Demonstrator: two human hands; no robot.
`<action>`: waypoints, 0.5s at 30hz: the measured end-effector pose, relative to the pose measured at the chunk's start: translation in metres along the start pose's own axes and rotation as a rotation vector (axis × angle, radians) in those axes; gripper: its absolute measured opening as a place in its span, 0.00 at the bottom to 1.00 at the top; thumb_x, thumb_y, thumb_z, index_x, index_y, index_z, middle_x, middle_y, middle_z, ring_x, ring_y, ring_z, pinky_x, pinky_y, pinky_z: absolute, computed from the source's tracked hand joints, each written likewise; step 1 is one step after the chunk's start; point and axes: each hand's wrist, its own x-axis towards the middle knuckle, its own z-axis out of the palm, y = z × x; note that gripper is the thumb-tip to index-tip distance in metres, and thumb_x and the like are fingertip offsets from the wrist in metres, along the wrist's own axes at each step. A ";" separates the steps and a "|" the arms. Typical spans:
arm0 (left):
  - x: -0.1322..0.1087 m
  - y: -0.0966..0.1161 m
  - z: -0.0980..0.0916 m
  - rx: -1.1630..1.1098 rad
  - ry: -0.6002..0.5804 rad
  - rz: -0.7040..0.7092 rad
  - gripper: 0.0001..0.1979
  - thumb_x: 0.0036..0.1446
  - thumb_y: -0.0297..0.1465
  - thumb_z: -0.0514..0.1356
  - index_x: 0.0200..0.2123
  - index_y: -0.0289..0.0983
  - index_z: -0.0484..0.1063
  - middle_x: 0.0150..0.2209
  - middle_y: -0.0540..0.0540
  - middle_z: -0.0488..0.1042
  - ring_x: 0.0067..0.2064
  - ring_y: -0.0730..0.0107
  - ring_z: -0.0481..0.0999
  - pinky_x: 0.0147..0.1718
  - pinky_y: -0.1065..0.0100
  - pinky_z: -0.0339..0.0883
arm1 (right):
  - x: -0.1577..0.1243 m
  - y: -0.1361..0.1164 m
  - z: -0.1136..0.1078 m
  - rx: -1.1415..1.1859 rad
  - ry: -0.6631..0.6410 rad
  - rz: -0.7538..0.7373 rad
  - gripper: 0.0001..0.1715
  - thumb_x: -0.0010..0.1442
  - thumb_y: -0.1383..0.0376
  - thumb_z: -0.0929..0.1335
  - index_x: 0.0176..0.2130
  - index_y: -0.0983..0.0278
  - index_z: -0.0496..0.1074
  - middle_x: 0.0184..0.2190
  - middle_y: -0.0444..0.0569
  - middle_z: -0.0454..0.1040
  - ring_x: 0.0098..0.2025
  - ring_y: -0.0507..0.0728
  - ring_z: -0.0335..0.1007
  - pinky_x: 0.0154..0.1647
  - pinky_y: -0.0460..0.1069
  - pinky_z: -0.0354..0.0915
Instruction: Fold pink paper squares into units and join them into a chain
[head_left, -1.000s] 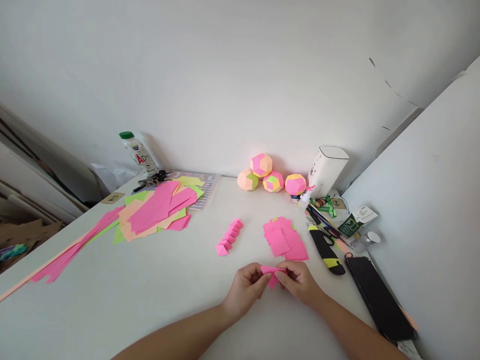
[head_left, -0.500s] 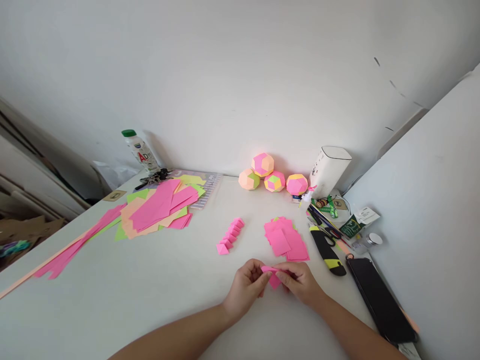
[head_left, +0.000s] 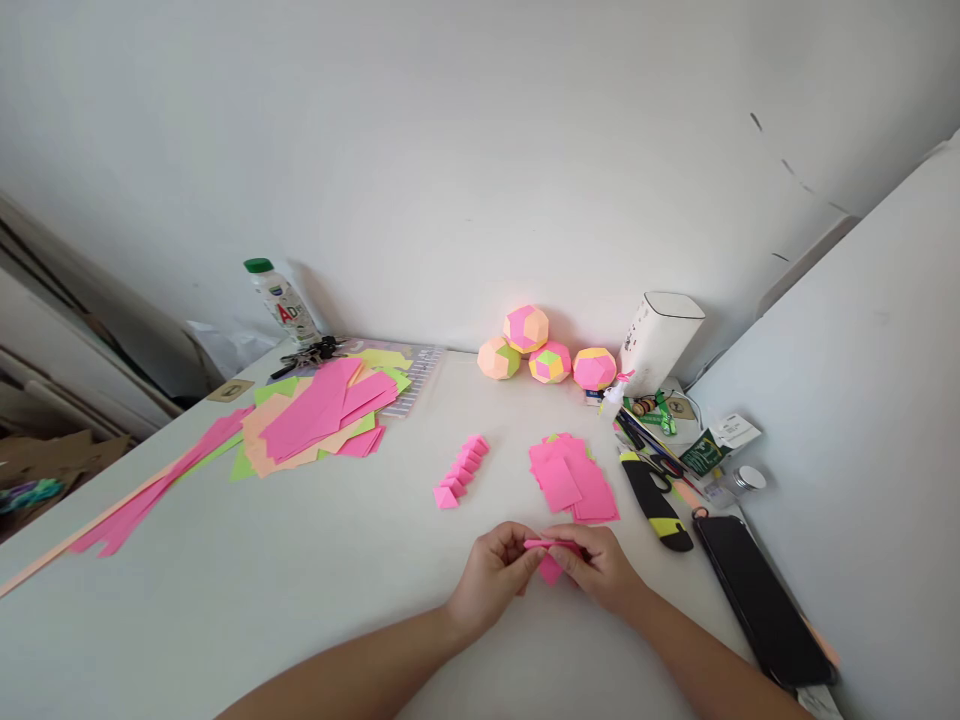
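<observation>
Strips [head_left: 176,475] lie far left, touching sheets [head_left: 307,415], with a row of folded pieces [head_left: 460,472] farther right. Next, the left hand [head_left: 487,580] pinches one side of a pink slip [head_left: 551,571], just nearer than the squares [head_left: 559,485], and the right hand [head_left: 604,575] is clamped on its other side. Rightmost lie a black-and-yellow tool [head_left: 651,497] and a phone [head_left: 765,600].

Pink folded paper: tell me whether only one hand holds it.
No, the left hand and right hand both grip the pink folded paper.
</observation>
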 end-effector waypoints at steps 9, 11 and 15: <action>0.000 0.001 0.001 -0.044 0.032 -0.007 0.18 0.45 0.44 0.64 0.29 0.35 0.66 0.19 0.56 0.64 0.17 0.81 0.60 0.16 0.75 0.54 | -0.001 0.001 0.000 -0.005 -0.020 0.027 0.17 0.61 0.58 0.64 0.42 0.64 0.77 0.20 0.45 0.71 0.18 0.48 0.57 0.17 0.43 0.54; 0.000 0.001 0.001 -0.041 0.029 -0.006 0.18 0.45 0.44 0.64 0.28 0.35 0.66 0.19 0.56 0.64 0.17 0.81 0.60 0.16 0.75 0.54 | -0.001 0.001 0.000 -0.006 -0.018 0.029 0.17 0.61 0.58 0.64 0.42 0.65 0.77 0.20 0.45 0.70 0.18 0.48 0.57 0.18 0.43 0.54; 0.000 0.000 0.000 -0.020 0.030 -0.010 0.18 0.46 0.44 0.63 0.28 0.34 0.67 0.18 0.56 0.64 0.17 0.81 0.59 0.16 0.75 0.54 | -0.001 0.001 0.000 -0.007 -0.017 0.041 0.17 0.60 0.58 0.64 0.40 0.65 0.78 0.19 0.44 0.70 0.18 0.49 0.56 0.18 0.43 0.55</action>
